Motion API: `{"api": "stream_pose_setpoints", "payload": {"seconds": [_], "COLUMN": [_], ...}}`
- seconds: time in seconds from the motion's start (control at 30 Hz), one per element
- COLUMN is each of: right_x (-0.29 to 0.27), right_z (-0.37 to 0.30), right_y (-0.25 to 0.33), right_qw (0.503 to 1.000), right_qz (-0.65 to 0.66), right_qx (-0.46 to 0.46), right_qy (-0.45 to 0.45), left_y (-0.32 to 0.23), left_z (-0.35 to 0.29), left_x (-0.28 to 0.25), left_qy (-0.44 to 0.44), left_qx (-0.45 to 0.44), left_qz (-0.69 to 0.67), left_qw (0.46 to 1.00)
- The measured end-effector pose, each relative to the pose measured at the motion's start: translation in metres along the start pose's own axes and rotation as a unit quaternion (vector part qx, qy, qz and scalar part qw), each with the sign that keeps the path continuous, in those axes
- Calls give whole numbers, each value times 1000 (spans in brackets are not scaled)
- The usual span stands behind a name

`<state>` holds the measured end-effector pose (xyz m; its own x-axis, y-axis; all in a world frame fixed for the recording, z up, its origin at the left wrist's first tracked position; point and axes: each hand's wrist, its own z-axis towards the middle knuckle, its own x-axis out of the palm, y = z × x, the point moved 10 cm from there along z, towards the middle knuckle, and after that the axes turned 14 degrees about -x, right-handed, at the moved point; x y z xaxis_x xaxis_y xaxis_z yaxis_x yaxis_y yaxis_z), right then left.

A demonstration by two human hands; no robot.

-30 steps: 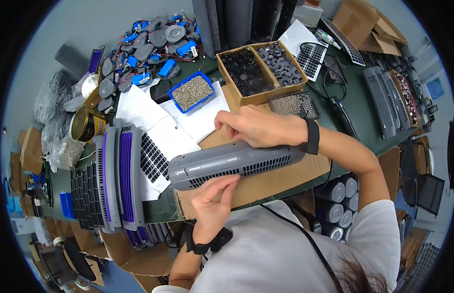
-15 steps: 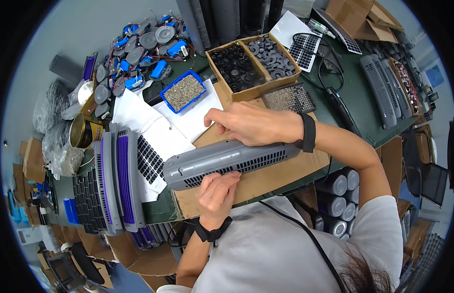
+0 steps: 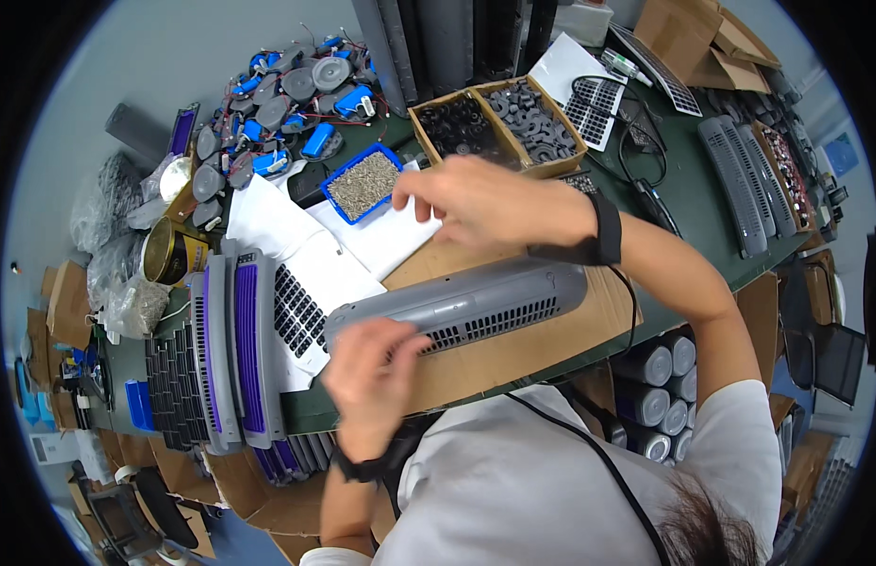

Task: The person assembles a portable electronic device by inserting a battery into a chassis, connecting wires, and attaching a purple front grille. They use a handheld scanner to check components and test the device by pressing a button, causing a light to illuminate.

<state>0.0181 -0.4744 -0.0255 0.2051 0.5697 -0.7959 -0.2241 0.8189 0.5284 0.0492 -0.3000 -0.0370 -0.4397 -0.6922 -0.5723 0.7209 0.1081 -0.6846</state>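
A long grey plastic housing [image 3: 438,300] with slotted vents lies across a cardboard sheet [image 3: 513,349] in front of me. My left hand [image 3: 370,377] is at its near left end, smeared by motion, with fingers and thumb loosely bent and a gap between them. Above the far side of the housing hovers my right hand [image 3: 485,203], its fingers half curled and apart. Nothing shows between them. Those fingertips are close to a blue tray [image 3: 351,223] full of small screws [image 3: 364,186]. The right wrist hides part of the table behind it.
A divided wooden box [image 3: 499,118] of black and grey parts stands beyond my right hand. Speaker units with blue battery packs [image 3: 317,140] pile up at far left. Grey-and-purple housings [image 3: 251,349] line the left, and an electric screwdriver [image 3: 657,209] lies at right.
My right hand has lifted off the housing and moved toward the screw tray. My left hand has slid left and let go of the vented edge.
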Motion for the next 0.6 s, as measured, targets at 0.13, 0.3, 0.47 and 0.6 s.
{"api": "stream_pose_setpoints", "payload": {"seconds": [0.13,0.3,0.47,0.6], "right_x": [-7,50,51,43], "right_z": [49,87,81,77], "right_y": [-34,-89,-106,-108], "right_qw": [998,965,944,959], "right_qz": [-52,-261,-321,-259], "right_qx": [45,37,65,74], "right_qy": [-3,-3,-47,-83], "left_y": [7,106,131,133], "left_z": [90,166,173,175], "left_x": [-55,20,102,104], "left_qy": [-28,116,156,116], "left_qx": [-5,-87,-11,-30], "left_qz": [97,172,259,270], "left_qw": [995,974,953,955]}}
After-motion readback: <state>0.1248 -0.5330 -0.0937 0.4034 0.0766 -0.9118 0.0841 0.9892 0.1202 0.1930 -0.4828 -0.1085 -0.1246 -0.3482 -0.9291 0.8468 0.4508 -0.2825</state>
